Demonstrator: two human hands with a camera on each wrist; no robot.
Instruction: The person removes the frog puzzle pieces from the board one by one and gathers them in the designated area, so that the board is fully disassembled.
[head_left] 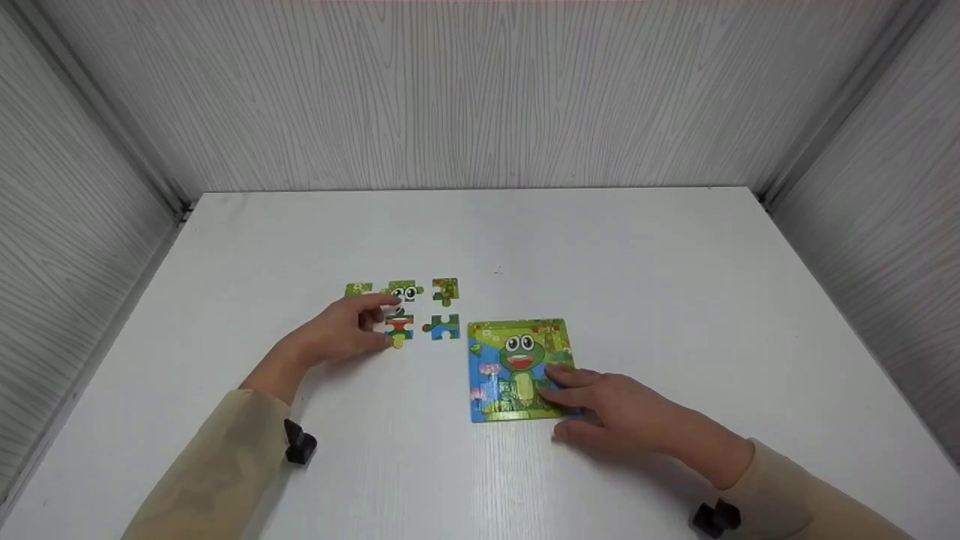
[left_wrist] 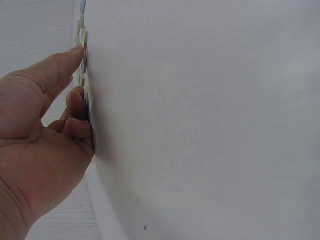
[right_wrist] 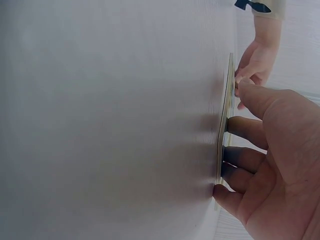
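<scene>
A square frog puzzle board (head_left: 487, 409) lies right of centre in the head view. My right hand (head_left: 622, 412) rests at its right side, with fingers extended over the picture; the right wrist view shows the board (right_wrist: 225, 107) edge-on beside my fingers. My left hand (head_left: 341, 334) is among loose jigsaw pieces. Its thumb tip is right at the lower left of the frog-mouth piece (head_left: 400, 324). The index finger reaches over the frog-eye piece (head_left: 407, 288); the other fingers are bent under. In the left wrist view, pieces (left_wrist: 84, 37) show edge-on by the thumb.
A green-and-brown corner piece (head_left: 445, 289) and a blue-green piece (head_left: 444, 328) lie right of my left hand. A green piece (head_left: 358, 288) is partly covered by that hand. Grey wood-grain walls (head_left: 480, 97) enclose the white tabletop (head_left: 675, 285) at the back and sides.
</scene>
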